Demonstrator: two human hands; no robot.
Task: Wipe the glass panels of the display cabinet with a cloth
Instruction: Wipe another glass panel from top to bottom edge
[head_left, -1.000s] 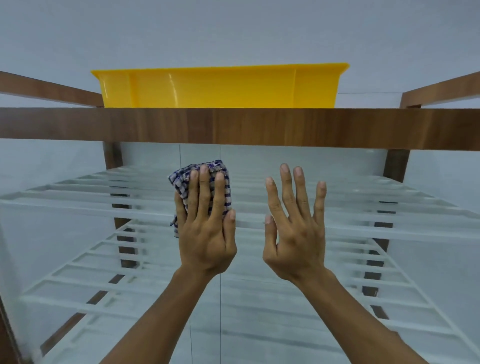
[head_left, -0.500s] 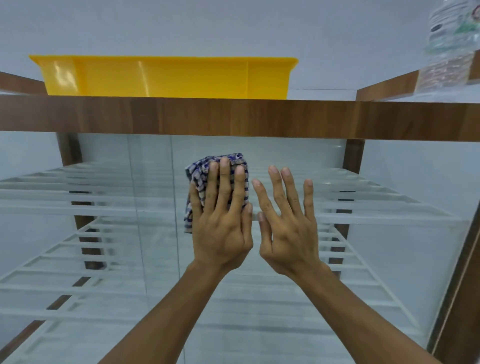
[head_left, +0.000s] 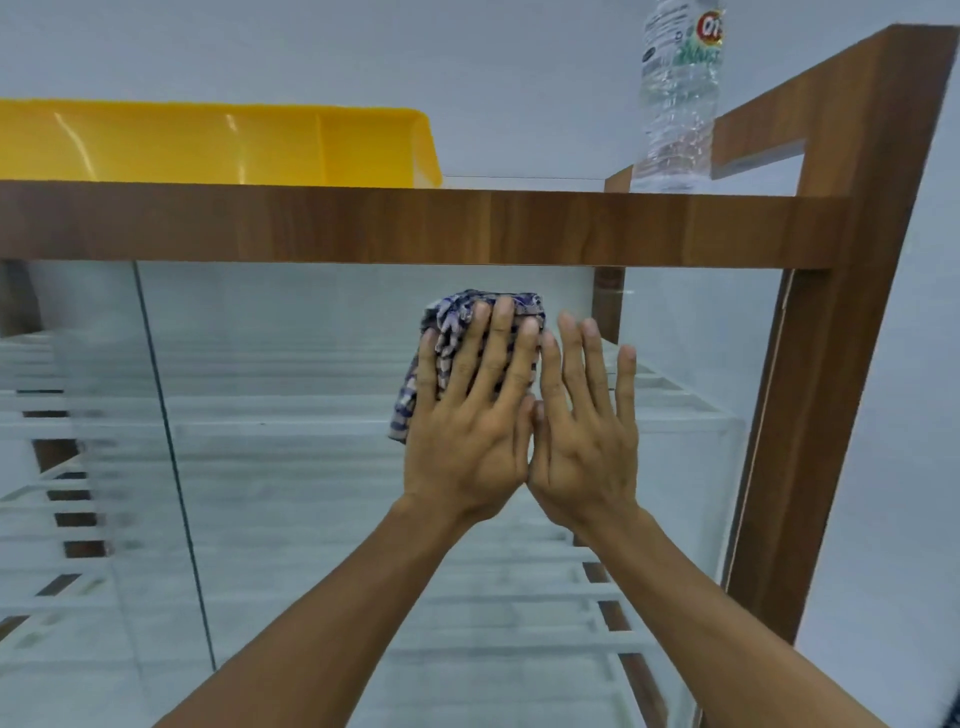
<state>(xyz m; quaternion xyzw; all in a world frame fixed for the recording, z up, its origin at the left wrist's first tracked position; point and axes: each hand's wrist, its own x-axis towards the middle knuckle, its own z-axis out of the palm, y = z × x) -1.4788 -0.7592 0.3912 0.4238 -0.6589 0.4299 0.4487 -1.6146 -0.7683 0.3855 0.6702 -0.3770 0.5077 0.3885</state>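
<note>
— What sort of place is this?

— Most likely a shop or showroom, though I cannot tell for sure. The main sign is a display cabinet (head_left: 467, 226): a brown wood-look frame, clear glass panels (head_left: 311, 338), and tiers of white slatted shelves (head_left: 291, 431) behind them.

— Anything else?

— On its top, a yellow plastic tray (head_left: 208, 145) stands at the left and a clear water bottle (head_left: 675, 104) with a printed label at the right. Behind the cabinet is a plain, pale blue-grey wall (head_left: 467, 52).
</note>
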